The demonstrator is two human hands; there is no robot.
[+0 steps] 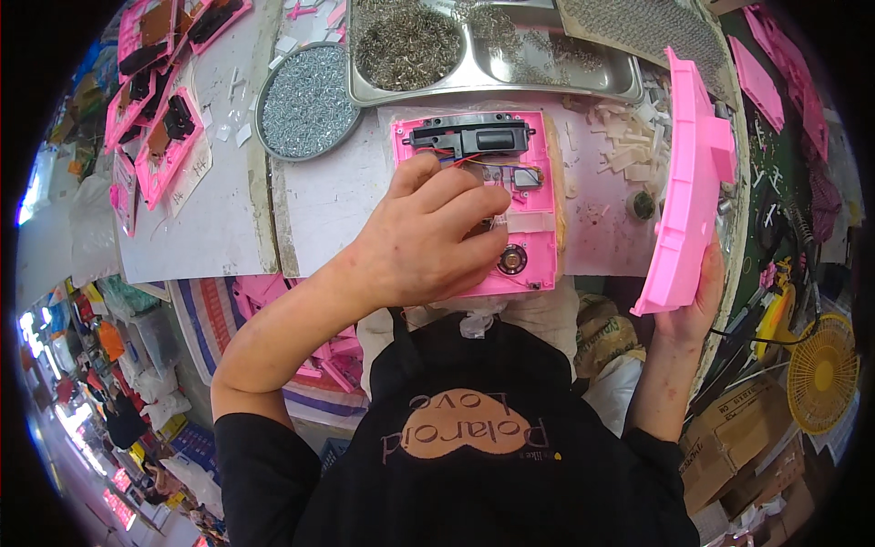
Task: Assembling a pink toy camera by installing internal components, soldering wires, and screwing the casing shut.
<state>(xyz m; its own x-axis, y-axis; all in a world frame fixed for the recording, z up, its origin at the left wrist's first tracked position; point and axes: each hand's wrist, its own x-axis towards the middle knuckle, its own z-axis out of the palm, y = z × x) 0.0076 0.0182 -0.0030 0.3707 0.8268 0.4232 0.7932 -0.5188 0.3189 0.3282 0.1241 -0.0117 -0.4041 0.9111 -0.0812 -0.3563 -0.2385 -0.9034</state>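
The left hand (428,237) rests on an open pink case (483,196) that lies flat on the table (328,201), right in front of the person. Its fingers (474,205) are bent and pinched together on something small inside the case; what it is cannot be seen under the hand. At the top of the case sits a black part (469,139) with thin red wires. Near the bottom is a small round speaker (511,261).

The right hand (697,296) is off to the right side. Its grip is closed around the low end of a pink cover (688,182), which stands up on its edge, well apart from the case.

Behind the case is a metal tray (510,68) full of small metal bits. Beside it, to the left, is a round dish of screws (305,102). White plastic bits (629,146) lie between the case and the cover.
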